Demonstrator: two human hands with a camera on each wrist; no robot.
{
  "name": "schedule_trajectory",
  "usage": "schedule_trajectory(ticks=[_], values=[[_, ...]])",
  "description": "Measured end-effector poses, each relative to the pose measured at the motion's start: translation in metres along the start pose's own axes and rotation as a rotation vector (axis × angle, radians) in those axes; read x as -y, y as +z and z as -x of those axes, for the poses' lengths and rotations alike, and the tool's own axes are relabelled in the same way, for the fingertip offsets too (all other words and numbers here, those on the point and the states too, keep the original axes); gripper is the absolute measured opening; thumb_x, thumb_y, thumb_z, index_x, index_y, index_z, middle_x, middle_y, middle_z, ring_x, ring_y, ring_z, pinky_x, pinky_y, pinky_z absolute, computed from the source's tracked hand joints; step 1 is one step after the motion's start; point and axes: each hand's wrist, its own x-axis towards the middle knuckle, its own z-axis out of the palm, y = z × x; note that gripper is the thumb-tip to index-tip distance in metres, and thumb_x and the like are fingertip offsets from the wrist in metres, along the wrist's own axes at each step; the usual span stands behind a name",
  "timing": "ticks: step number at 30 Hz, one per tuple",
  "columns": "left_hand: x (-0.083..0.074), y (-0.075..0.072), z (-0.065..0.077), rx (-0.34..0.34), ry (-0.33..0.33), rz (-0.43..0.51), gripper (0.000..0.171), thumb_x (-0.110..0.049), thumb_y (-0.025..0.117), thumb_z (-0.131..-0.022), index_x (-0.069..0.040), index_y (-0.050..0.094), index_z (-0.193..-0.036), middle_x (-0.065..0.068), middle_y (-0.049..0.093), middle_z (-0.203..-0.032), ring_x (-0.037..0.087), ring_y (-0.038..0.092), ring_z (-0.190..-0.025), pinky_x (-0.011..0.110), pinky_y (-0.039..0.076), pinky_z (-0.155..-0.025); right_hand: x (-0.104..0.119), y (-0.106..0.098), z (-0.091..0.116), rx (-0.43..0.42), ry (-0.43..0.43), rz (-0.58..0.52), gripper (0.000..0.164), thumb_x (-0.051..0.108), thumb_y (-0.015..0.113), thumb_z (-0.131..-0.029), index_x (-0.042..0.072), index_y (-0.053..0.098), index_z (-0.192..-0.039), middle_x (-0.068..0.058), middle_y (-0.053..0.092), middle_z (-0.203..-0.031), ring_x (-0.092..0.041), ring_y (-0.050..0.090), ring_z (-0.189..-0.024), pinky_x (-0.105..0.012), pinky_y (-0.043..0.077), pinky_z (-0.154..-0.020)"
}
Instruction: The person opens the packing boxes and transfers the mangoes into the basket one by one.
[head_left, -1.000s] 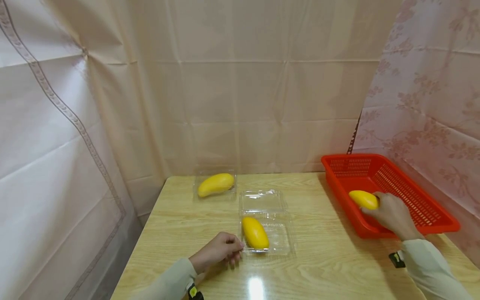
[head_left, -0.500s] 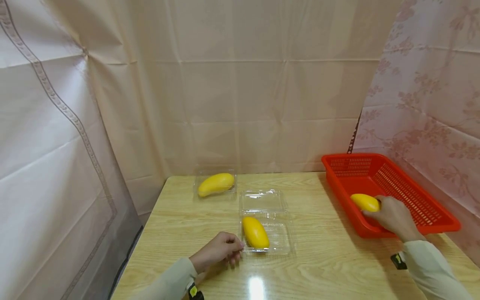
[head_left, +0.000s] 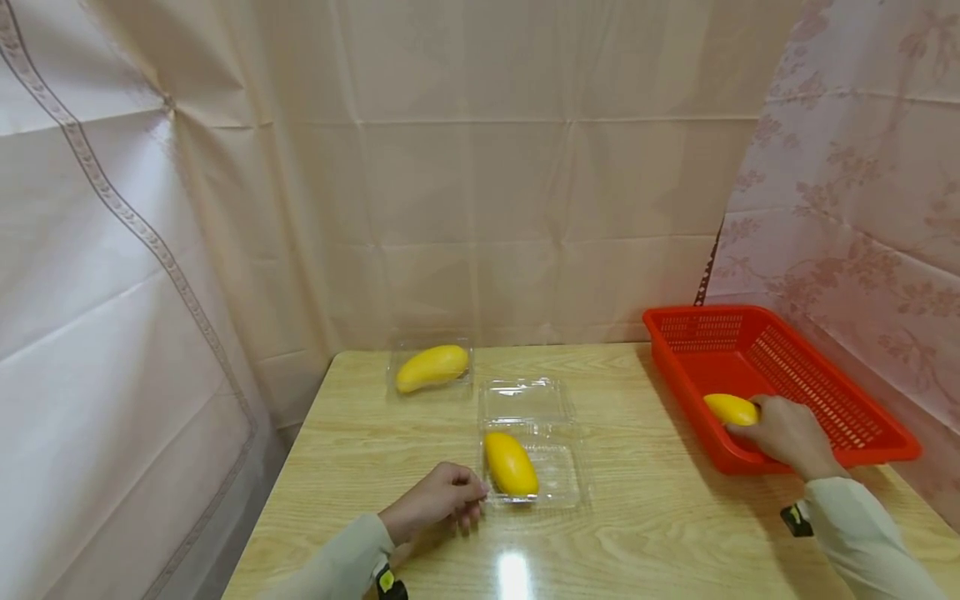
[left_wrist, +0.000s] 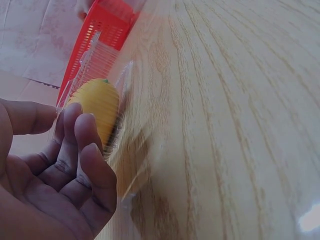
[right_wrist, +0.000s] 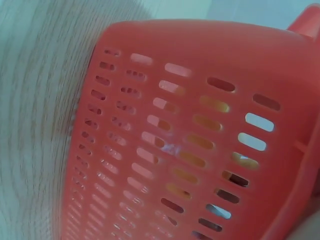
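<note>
Pale creased cloth (head_left: 465,167) along the back, with pink flowered cloth (head_left: 862,183) at the right and whitish cloth (head_left: 97,350) at the left, crossed by a strip of trim. Below, a wood-grained surface (head_left: 637,517), glossy, with bright glare near the bottom of the head view. At its right side, a red slotted basket (head_left: 701,358), set at an angle.

Reaching in from the front, two light sleeves (head_left: 870,533). Left of the basket and well apart from it, a clear hinged box (head_left: 555,471), lid folded back toward the far side. Farther back and to the left, near the cloth, a clear box of smaller outline (head_left: 412,346).

Over the near part of the basket, the right hand (head_left: 787,429), grip clamped round a yellow fruit (head_left: 730,409) inside the basket walls. Seen through the slots from the right wrist, only patches of yellow, probably that fruit. At the hinged box's near left corner, the left hand (head_left: 438,500), grip pinched on the plastic edge, other fingers curled below.

Lying tilted in the hinged box's left half, a second fruit (head_left: 512,465), green-tipped (left_wrist: 106,80) at one end. In the far box, a third fruit (head_left: 432,368), aslant. Smallest, dark wrist bands (head_left: 796,520) on both arms.
</note>
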Motion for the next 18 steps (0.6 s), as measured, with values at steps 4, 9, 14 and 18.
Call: schedule_trajectory(ticks=[4,9,14,18], values=[[0.0,-0.0003,0.0,0.005,0.005,0.009,0.031,-0.022,0.061,-0.105,0.007,0.068,-0.096,0.006,0.067,-0.075,0.013,0.058,-0.06,0.024,0.045,-0.052,-0.0007,-0.0024,-0.0019,0.068,0.02,0.001,0.06,0.037,0.079,-0.086,-0.017,0.062,-0.108,-0.009,0.056,-0.077,-0.026,0.048,-0.068,-0.037,0.038,-0.06],[0.0003,-0.0003,0.0005,0.007,0.007,0.013,0.03,-0.021,0.061,-0.105,0.007,0.069,-0.097,0.005,0.067,-0.075,0.013,0.059,-0.061,0.024,0.045,-0.053,0.0002,-0.0049,-0.0046,0.143,0.03,-0.018,0.047,0.037,0.076,-0.088,-0.008,0.067,-0.099,-0.004,0.05,-0.073,-0.022,0.048,-0.066,-0.035,0.038,-0.06],[0.0002,-0.0002,0.0005,0.003,0.003,0.003,0.03,-0.021,0.061,-0.105,0.006,0.069,-0.096,0.005,0.067,-0.076,0.013,0.06,-0.061,0.024,0.045,-0.053,0.0001,-0.0048,-0.0055,0.178,0.044,-0.038,0.04,0.038,0.076,-0.088,-0.001,0.068,-0.094,-0.002,0.048,-0.071,-0.021,0.049,-0.065,-0.034,0.036,-0.059],[0.0002,-0.0003,-0.0001,-0.001,-0.003,0.008,0.03,-0.022,0.062,-0.105,0.006,0.069,-0.096,0.005,0.067,-0.075,0.013,0.059,-0.061,0.024,0.045,-0.053,-0.0014,-0.004,-0.0068,0.179,0.042,-0.035,0.037,0.036,0.076,-0.086,0.0,0.068,-0.094,-0.003,0.051,-0.072,-0.022,0.049,-0.066,-0.035,0.037,-0.059]])
